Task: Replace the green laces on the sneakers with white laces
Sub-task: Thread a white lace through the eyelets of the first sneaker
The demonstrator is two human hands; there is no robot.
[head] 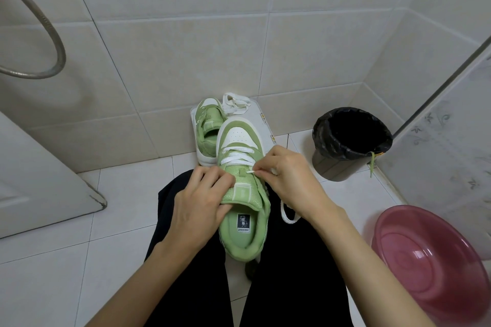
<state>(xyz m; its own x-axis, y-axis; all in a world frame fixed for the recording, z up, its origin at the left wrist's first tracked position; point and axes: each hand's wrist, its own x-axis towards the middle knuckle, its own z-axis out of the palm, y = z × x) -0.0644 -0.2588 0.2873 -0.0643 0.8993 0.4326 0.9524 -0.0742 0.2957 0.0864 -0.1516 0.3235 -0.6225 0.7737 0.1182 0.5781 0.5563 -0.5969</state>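
Two green sneakers: the near sneaker [240,138] lies on the lap, long axis and toe pointing away; the far sneaker [208,125] behind it is partly hidden. Two white laces: a threaded lace [236,156] and a loose lace [233,103]. The left hand [204,194] has its fingers clamped on the tongue; the right hand [287,170] has its fingers pinching the threaded lace's tip. One green lace [372,164] hangs from the bin [345,164], mostly hidden.

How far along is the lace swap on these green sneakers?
Done: a green lace hangs over the black-lined bin's rim, and the green sneaker on the lap has its lowest white lace rows crossed. In hand: the right hand pinches the white lace tip beside the tongue while the left hand holds the tongue. Left: its upper eyelets, then seemingly the second green sneaker, with a loose white lace beside it.
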